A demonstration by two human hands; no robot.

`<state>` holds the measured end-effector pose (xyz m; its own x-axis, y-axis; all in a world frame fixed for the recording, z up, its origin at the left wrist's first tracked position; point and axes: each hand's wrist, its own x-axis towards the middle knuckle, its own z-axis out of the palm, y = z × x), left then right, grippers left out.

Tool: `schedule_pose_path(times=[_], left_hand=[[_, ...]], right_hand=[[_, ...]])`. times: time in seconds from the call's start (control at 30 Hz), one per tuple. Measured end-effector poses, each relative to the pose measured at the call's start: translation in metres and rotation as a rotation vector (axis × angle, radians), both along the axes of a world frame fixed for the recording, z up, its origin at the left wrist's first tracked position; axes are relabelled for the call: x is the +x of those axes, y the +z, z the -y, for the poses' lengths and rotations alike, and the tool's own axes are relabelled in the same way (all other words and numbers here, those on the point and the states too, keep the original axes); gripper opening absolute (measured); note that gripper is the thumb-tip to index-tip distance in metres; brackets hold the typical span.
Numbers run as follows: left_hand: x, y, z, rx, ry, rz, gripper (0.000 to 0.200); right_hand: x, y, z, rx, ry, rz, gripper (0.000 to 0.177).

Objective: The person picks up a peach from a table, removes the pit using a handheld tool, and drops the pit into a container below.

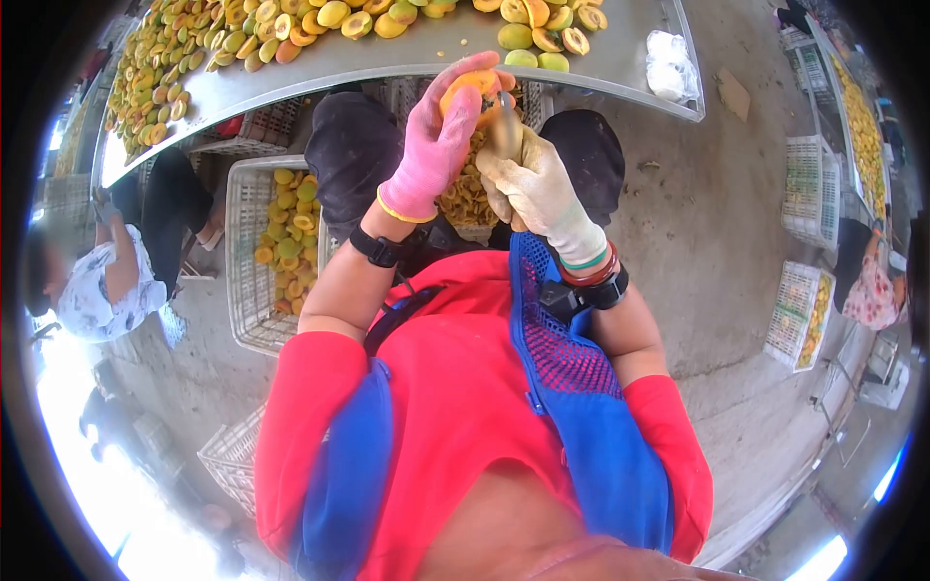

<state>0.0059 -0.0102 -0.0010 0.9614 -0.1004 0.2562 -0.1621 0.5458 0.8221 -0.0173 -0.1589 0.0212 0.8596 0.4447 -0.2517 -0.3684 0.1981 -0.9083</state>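
Observation:
My left hand [441,136], in a pink glove, holds an orange-yellow fruit half [473,92] just in front of the table edge, its fingers curled round it. My right hand [528,179], in a cream glove, is closed round a small tool [506,131] whose far end meets the fruit. The tool is blurred, so its exact shape cannot be made out. Below both hands, between the knees, a container of cut fruit pieces [467,198] is partly hidden by my hands and wrists.
A metal table [620,73] bears many halved fruits [179,58] and a clear plastic bag [670,66]. A white crate [242,281] of fruit stands at the left. Co-workers [107,276] sit at far left and far right [872,290], near more crates [799,315].

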Motion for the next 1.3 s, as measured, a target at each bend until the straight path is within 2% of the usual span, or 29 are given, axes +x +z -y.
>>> schedule_pose_path(times=[0.13,0.23,0.3,0.4,0.53,0.6,0.87,1.0,1.07,1.2,1.3], left_hand=[[0.0,-0.002,-0.001,0.018,-0.002,0.015,0.046],[-0.002,-0.001,0.003,-0.005,-0.026,0.023,0.047],[-0.003,0.001,0.005,-0.036,-0.022,0.008,0.048],[0.0,-0.001,0.001,0.085,-0.032,0.052,0.064],[0.002,-0.006,-0.004,0.075,-0.12,0.063,0.062],[0.003,-0.004,-0.006,0.103,-0.112,0.061,0.066],[-0.008,0.003,0.004,-0.071,-0.106,-0.104,0.071],[-0.009,0.003,0.004,-0.185,-0.075,-0.19,0.07],[-0.006,0.005,0.0,-0.195,0.022,-0.198,0.07],[-0.003,0.003,-0.026,-0.225,0.103,-0.136,0.066],[-0.012,0.005,-0.048,-0.139,0.173,-0.154,0.064]], right_hand=[[0.0,0.005,0.001,-0.033,0.032,-0.057,0.013],[-0.004,-0.001,0.001,0.108,0.115,-0.119,0.014],[-0.006,0.0,-0.001,0.103,0.082,-0.128,0.013],[-0.004,0.003,0.005,0.151,0.152,-0.156,0.014],[-0.005,0.007,0.008,0.257,0.296,-0.236,0.016],[-0.006,0.004,0.006,0.264,0.272,-0.236,0.017],[-0.006,0.006,0.004,0.267,0.297,-0.218,0.019],[-0.01,-0.006,0.005,0.187,0.314,-0.13,0.019],[-0.018,-0.01,0.001,0.123,0.327,-0.113,0.019],[-0.018,-0.016,0.001,0.054,0.221,-0.061,0.018],[-0.02,-0.009,-0.004,-0.056,0.198,-0.009,0.017]])
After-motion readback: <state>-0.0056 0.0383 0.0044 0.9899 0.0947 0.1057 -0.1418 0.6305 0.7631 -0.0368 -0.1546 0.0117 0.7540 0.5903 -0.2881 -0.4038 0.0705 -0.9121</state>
